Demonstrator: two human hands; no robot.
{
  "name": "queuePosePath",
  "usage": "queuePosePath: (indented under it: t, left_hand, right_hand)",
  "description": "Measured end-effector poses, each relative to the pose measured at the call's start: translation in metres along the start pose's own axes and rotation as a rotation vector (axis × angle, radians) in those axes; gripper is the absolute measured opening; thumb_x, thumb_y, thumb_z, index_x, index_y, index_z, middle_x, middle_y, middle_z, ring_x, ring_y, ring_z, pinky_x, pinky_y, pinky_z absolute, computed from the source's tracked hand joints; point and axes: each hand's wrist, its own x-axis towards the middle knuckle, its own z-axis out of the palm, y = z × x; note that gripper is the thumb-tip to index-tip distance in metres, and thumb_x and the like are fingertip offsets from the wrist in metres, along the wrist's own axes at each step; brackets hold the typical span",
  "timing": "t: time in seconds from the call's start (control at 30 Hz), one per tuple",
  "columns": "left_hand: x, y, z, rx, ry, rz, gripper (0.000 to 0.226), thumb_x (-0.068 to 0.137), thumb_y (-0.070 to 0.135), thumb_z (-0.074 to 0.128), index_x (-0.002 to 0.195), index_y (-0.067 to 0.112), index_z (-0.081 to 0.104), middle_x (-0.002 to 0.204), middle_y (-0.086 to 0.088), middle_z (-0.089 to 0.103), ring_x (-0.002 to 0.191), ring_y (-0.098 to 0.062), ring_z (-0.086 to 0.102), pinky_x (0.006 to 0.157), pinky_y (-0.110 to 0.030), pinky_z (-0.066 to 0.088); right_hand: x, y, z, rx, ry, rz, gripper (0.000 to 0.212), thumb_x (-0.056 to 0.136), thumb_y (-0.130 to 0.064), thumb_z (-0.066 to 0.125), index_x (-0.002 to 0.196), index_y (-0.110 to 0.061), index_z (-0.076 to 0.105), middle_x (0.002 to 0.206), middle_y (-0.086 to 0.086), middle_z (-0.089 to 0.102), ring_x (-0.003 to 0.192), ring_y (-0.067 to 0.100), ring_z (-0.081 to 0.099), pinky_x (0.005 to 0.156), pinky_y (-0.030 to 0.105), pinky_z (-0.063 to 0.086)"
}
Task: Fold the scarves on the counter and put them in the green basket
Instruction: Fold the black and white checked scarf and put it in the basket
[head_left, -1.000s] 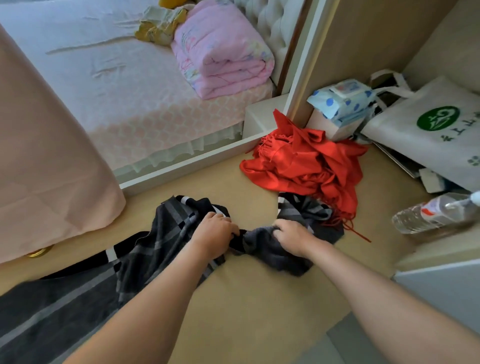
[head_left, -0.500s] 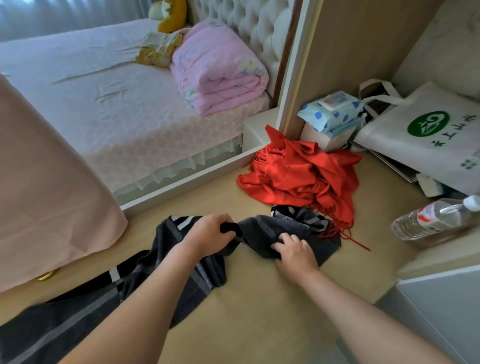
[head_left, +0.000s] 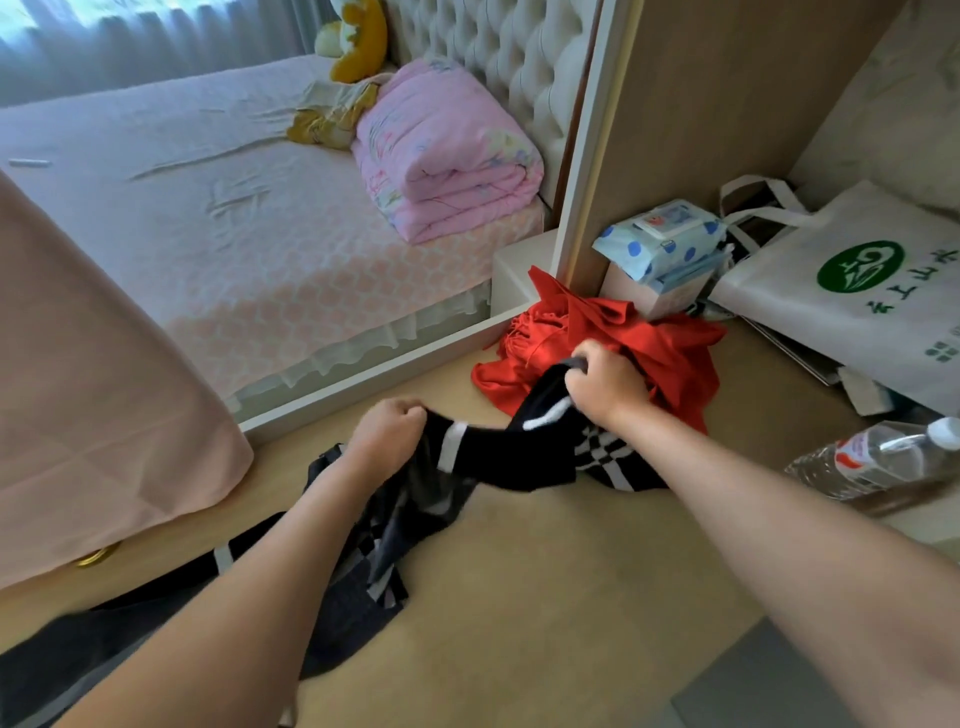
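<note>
A dark grey and black plaid scarf (head_left: 519, 457) with white stripes stretches across the tan counter (head_left: 545, 597) and trails off toward the lower left. My left hand (head_left: 389, 431) grips the scarf's edge in a fist. My right hand (head_left: 605, 384) grips another part of the same scarf, lifted over a crumpled red scarf (head_left: 670, 343) that lies at the back of the counter. The stretch of scarf between my hands hangs above the counter. No green basket is in view.
A clear plastic bottle (head_left: 883, 457) lies on its side at the right. Behind the red scarf stand a wet-wipes pack (head_left: 660, 239) on a box and a white tote bag (head_left: 841, 291). A pink cloth (head_left: 93, 415) drapes at the left. A bed lies beyond the counter edge.
My right hand moved up and right from the counter onto a higher part of the plaid scarf, lifting it over the red one. My left hand shifted right, and the scarf now spans between both.
</note>
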Motion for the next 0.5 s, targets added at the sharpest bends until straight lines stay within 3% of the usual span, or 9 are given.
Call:
queuePosePath:
  t: [0.07,0.13,0.2,0.3,0.37,0.43,0.5]
  left_hand:
    - [0.012,0.001,0.0,0.041,0.254,0.003,0.024,0.093,0.02,0.045,0.107,0.023,0.065,0.108,-0.003,0.064,0.103,-0.027,0.055,0.092,-0.04,0.045]
    - [0.02,0.0,0.002,0.165,0.347,-0.057,0.035,0.096,0.022,0.049,0.131,0.026,0.054,0.132,-0.005,0.052,0.126,-0.03,0.041,0.106,-0.045,0.035]
    - [0.021,-0.007,0.009,0.278,0.281,-0.093,0.048,0.095,0.02,0.052,0.142,0.028,0.042,0.142,-0.007,0.043,0.132,-0.03,0.034,0.109,-0.047,0.031]
    - [0.02,-0.018,0.026,0.335,0.163,-0.004,0.05,0.094,0.021,0.053,0.141,0.031,0.041,0.14,-0.005,0.046,0.129,-0.028,0.039,0.105,-0.046,0.038]
    - [0.02,-0.022,0.037,0.294,0.052,0.066,0.041,0.094,0.02,0.053,0.133,0.034,0.051,0.133,0.001,0.049,0.123,-0.024,0.046,0.099,-0.043,0.046]
    - [0.02,-0.026,0.051,0.329,-0.064,0.135,0.034,0.095,0.024,0.054,0.127,0.034,0.058,0.128,0.005,0.051,0.12,-0.02,0.049,0.095,-0.038,0.049]
    - [0.021,-0.03,0.064,0.41,-0.174,0.169,0.039,0.094,0.031,0.058,0.133,0.035,0.055,0.138,0.006,0.048,0.128,-0.02,0.045,0.1,-0.038,0.046]
  right_hand:
    - [0.015,-0.007,0.004,-0.213,0.199,-0.129,0.037,0.081,-0.014,0.065,0.116,-0.017,0.054,0.114,0.009,0.059,0.106,0.032,0.053,0.091,0.042,0.043]
    - [0.018,-0.007,0.013,-0.388,0.313,-0.299,0.054,0.077,-0.012,0.067,0.127,-0.017,0.048,0.122,0.011,0.051,0.11,0.033,0.049,0.09,0.044,0.044]
    - [0.009,-0.003,0.031,-0.344,0.231,-0.427,0.041,0.077,-0.005,0.061,0.116,-0.016,0.057,0.112,0.01,0.052,0.098,0.032,0.052,0.081,0.045,0.049]
    - [-0.007,0.011,0.059,-0.263,-0.151,-0.382,0.026,0.087,-0.017,0.058,0.112,-0.018,0.062,0.114,0.006,0.058,0.103,0.032,0.06,0.083,0.043,0.052]
    - [-0.014,0.026,0.074,-0.451,-0.261,-0.318,0.043,0.09,-0.032,0.061,0.13,-0.017,0.053,0.128,0.004,0.051,0.119,0.028,0.053,0.095,0.041,0.046]
    - [-0.014,0.039,0.082,-0.671,-0.212,-0.282,0.068,0.089,-0.047,0.063,0.144,-0.016,0.037,0.139,0.005,0.041,0.129,0.025,0.044,0.103,0.04,0.038]
    - [-0.008,0.047,0.085,-0.778,-0.176,-0.241,0.075,0.086,-0.059,0.061,0.145,-0.019,0.036,0.141,0.004,0.039,0.131,0.024,0.04,0.106,0.041,0.034]
